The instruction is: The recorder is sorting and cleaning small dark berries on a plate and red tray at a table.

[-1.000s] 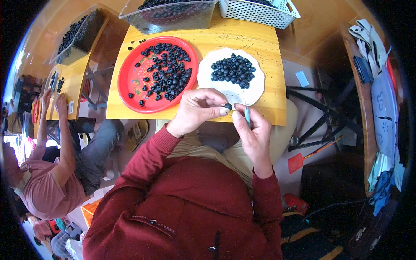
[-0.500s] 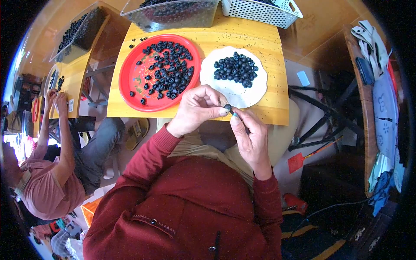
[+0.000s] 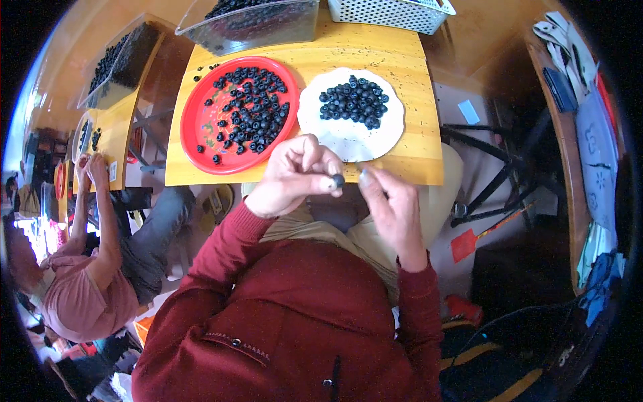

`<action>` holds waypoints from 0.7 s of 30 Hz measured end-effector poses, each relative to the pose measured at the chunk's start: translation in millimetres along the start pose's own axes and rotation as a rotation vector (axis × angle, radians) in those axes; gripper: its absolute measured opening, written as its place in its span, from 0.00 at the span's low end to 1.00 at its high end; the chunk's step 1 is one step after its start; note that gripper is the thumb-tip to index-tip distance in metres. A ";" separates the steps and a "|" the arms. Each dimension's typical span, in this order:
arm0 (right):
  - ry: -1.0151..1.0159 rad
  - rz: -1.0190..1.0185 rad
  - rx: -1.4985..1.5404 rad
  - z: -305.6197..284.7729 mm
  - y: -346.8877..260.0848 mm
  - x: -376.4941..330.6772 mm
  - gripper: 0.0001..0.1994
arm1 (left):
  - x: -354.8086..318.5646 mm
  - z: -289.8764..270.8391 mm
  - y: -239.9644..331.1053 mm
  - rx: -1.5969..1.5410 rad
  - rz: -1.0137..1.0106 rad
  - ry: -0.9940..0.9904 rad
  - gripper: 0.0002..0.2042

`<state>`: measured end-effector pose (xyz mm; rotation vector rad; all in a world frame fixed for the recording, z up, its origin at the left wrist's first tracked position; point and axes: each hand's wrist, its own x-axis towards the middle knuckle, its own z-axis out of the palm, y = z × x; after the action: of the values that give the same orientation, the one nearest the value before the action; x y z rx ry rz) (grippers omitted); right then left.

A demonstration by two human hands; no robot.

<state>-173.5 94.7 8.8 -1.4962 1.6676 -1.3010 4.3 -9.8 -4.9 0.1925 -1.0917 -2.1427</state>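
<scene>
Between thumb and index finger, my left hand (image 3: 295,175) pinches one dark blueberry (image 3: 338,181) just off the table's near edge. My right hand (image 3: 395,211) is beside it, thumb and index finger pressed together. A small, thin tip shows at those fingers, too small to name. Many blueberries (image 3: 251,110) lie spread over a red plate (image 3: 192,127) beyond my left hand. On the white scalloped plate (image 3: 348,144), to the right of the red one, more blueberries (image 3: 353,102) sit in a cluster.
At the table's far edge stand a clear bin (image 3: 281,30) of berries and a white perforated basket (image 3: 388,15). Dark crumbs dot the wooden table (image 3: 402,60). On the left, another person (image 3: 87,295) handles berries at a second table. A red fly swatter (image 3: 463,246) lies at right.
My hands have drawn apart; they were touching at the blueberry. The left hand with the berry is slightly lower and further left, and the right hand has shifted slightly right. The view has shifted a little.
</scene>
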 end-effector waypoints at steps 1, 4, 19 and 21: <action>-0.006 0.099 0.082 -4.9 6.4 1.8 0.16 | -0.8 6.0 4.7 -0.026 0.031 -0.055 0.19; 0.094 0.048 0.072 -10.8 14.3 -7.4 0.17 | 4.4 11.1 8.2 -0.025 0.022 -0.011 0.18; 0.021 0.088 0.200 -10.5 4.1 -12.8 0.19 | -0.5 -3.8 -2.8 0.116 0.004 0.106 0.13; 0.028 0.111 0.213 -10.4 10.0 -14.7 0.19 | -4.8 -12.3 -0.4 0.304 0.059 0.158 0.13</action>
<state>-183.3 110.9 0.8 -1.2493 1.5518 -1.3965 12.9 -14.4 -13.8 0.4565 -1.3077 -1.8668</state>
